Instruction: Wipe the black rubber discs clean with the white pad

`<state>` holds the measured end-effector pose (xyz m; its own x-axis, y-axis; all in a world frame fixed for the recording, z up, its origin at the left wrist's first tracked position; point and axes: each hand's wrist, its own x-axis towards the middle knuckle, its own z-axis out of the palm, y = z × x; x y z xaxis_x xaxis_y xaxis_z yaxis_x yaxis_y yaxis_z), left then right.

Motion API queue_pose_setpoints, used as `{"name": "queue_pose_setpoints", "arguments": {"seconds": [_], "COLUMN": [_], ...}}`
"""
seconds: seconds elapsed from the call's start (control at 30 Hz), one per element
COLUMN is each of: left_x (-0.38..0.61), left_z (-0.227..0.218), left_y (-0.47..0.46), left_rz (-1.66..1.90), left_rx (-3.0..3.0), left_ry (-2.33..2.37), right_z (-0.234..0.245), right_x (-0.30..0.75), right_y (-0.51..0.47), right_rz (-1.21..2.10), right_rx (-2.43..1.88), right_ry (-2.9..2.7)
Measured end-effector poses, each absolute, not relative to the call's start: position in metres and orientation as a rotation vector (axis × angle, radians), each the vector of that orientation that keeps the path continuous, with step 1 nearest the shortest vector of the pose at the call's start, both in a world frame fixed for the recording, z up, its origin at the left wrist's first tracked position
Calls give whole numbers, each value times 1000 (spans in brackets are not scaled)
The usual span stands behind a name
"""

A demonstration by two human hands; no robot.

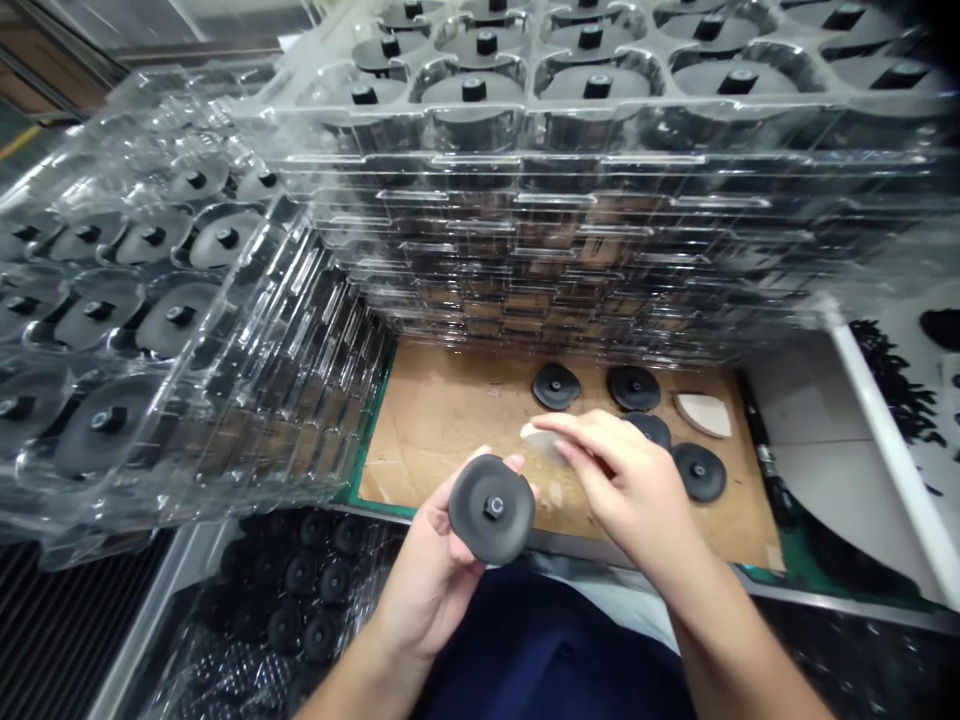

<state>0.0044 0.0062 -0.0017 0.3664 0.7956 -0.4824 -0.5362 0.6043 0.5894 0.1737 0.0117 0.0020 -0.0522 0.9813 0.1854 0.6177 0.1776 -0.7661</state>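
Note:
My left hand (427, 580) holds a round black rubber-like disc (491, 508) with a short central stud facing up. My right hand (622, 480) is just right of that disc, pinching a white wedge-shaped pad (541, 442) between its fingers. Four similar black discs lie on a brown cardboard sheet (450, 430), one (556, 386) and another (634, 388) near the back, one (699, 472) at the right, and one (649, 430) partly hidden behind my right hand. A second white wedge (703, 414) lies on the cardboard at the back right.
Tall stacks of clear plastic trays (600, 200) holding black discs stand behind the cardboard, with another stack (165, 330) at the left. Black parts lie in a clear bag (300, 600) at the lower left. A white rail (892, 470) runs down the right side.

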Motion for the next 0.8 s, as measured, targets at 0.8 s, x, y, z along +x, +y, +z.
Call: {"name": "queue_pose_setpoints", "arguments": {"seconds": [0.8], "left_x": [10], "left_z": [3], "left_y": [3], "left_rz": [834], "left_rx": [379], "left_ry": [869], "right_z": [46], "right_x": [132], "right_y": [-6], "right_rz": [441], "right_rx": [-1317], "right_ry": [-1741]}}
